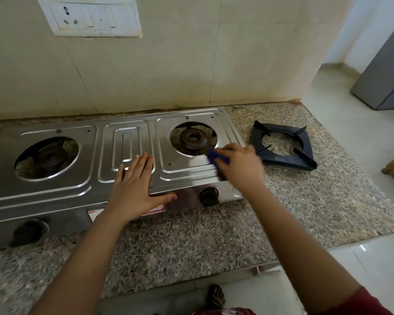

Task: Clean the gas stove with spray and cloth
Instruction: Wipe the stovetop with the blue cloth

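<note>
Grip: right hand (239,164) curls its fingers round one blue cloth (216,156) and presses it on the stove (82,183) top, at the front-right rim of the right burner's opening; hand and cloth are blurred.
Left hand (134,185): flat, palm down, fingers straight and close together on the stove's middle panel, thumb spread along the front edge; it holds nothing.
Stove: one, steel, on the counter (305,189), its back against the wall.
Burners: two, each exposed in a round opening; right burner (192,138) rusty brown, left burner (51,156) dark.
Knobs: two, black, on the front face; right knob (208,196), left knob (26,231).
Pan support (282,144): one, dark, lying flat on the counter near the stove's right end, not touching it.
Sticker (93,214): one, red and white, on the stove front, partly behind the left wrist.
Switch plate (91,17): one, white, on the wall above the stove.
Foot (216,296): one, in a sandal, on the floor below the counter edge.
</note>
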